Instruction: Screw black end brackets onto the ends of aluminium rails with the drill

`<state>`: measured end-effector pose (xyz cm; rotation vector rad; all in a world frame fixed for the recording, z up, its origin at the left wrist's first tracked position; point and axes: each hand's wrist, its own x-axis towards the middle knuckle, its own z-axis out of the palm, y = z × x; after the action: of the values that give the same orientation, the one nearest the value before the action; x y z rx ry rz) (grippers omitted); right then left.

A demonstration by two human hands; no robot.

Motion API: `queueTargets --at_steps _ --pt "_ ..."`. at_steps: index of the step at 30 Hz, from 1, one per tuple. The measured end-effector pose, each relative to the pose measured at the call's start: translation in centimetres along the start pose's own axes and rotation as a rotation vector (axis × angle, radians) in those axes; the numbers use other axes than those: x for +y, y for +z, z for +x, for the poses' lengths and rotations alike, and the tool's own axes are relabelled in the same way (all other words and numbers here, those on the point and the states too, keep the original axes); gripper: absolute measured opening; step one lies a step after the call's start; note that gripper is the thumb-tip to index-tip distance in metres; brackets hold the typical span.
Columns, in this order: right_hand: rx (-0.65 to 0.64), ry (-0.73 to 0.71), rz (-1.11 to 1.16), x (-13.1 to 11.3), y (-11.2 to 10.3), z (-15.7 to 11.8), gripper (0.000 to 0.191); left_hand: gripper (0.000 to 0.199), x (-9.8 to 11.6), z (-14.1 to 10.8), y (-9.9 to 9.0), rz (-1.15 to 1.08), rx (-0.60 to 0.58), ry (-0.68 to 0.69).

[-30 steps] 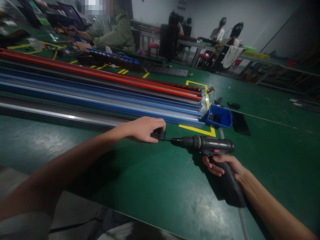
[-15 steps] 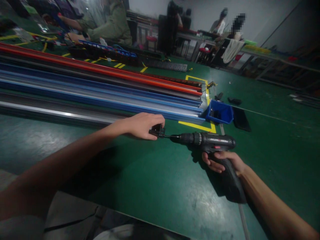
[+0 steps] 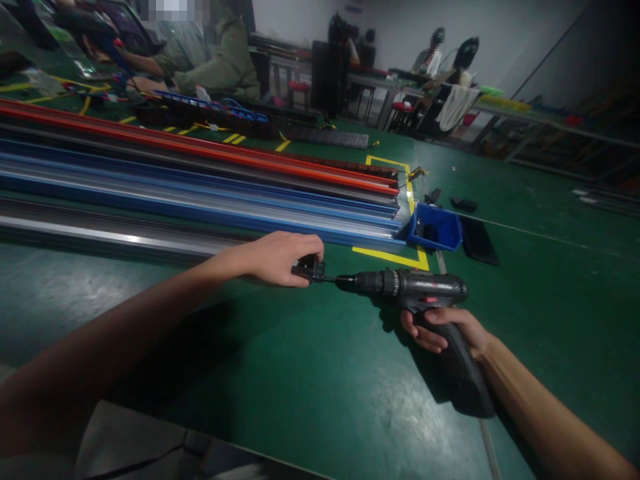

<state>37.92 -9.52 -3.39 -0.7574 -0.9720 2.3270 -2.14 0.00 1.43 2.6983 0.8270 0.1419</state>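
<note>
My left hand [image 3: 280,258] is closed on a small black part [image 3: 315,269] at the end of a dark profile, just in front of the long bars. A black power drill [image 3: 430,288] lies on its side, low over the green table, with my right hand [image 3: 445,328] wrapped round its grip. Its thin bit [image 3: 337,279] points left and meets the black part; the exact contact is too small to make out.
Long blue profiles [image 3: 250,207] and red profiles [image 3: 240,150] stretch left across the green table [image 3: 320,373]. A blue bin [image 3: 437,228] with dark pieces stands at their right end, beside a flat black object [image 3: 479,239]. A person's sleeve [image 3: 220,70] is behind.
The view has shifted slightly. Both hands keep their holds, and the drill bit still points at the black part.
</note>
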Motion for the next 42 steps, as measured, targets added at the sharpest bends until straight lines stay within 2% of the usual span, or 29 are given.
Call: queueTargets --at_steps 8,19,42 --pt "0.041 0.031 0.014 -0.14 0.21 0.02 0.026 0.036 -0.01 -0.06 0.11 0.000 0.008 0.010" --pt "0.040 0.043 0.008 0.09 -0.49 -0.07 0.026 0.039 0.04 -0.13 0.04 0.030 0.017 0.003" --pt "0.038 0.047 0.033 -0.09 -0.06 -0.14 0.023 0.037 -0.13 -0.05 0.13 0.007 0.002 0.003"
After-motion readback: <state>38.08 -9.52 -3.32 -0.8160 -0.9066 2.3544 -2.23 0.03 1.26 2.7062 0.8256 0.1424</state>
